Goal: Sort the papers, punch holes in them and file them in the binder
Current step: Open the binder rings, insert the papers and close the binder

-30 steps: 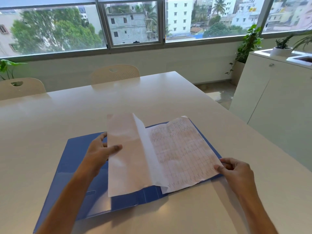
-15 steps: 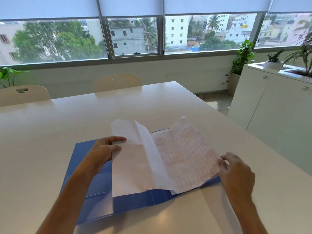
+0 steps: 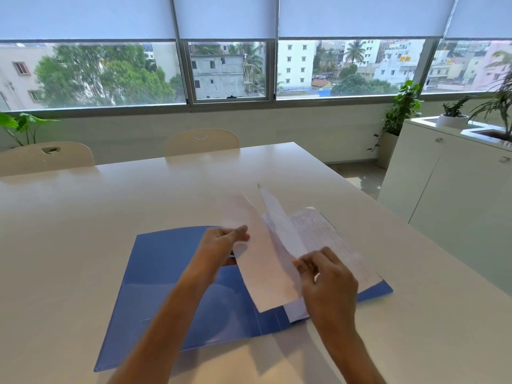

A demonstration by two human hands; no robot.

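Leafing through the papers [image 3: 327, 239], the person keeps the open blue binder [image 3: 171, 278] flat on the table [image 3: 110, 206] beneath both hands, seemingly so the sheets stay over it while they are sorted. The left hand [image 3: 221, 245] pinches the near edge of a raised sheet [image 3: 263, 261] between thumb and fingers, tilting it up and leftward, probably to free what lies under it. Just right of that sheet, the right hand [image 3: 327, 281] pinches a second sheet [image 3: 279, 225] by its lower edge, fingers curled round it; that sheet stands up between the two hands. Beyond the right hand, printed pages lie flat on the binder's right half.

Counted: one binder, two lifted sheets, and a flat stack whose number cannot be told. No hole punch is in view. Judging by this, sorting is under way and punching is not yet begun. Two chairs [image 3: 202, 142] stand beyond the table's far edge.
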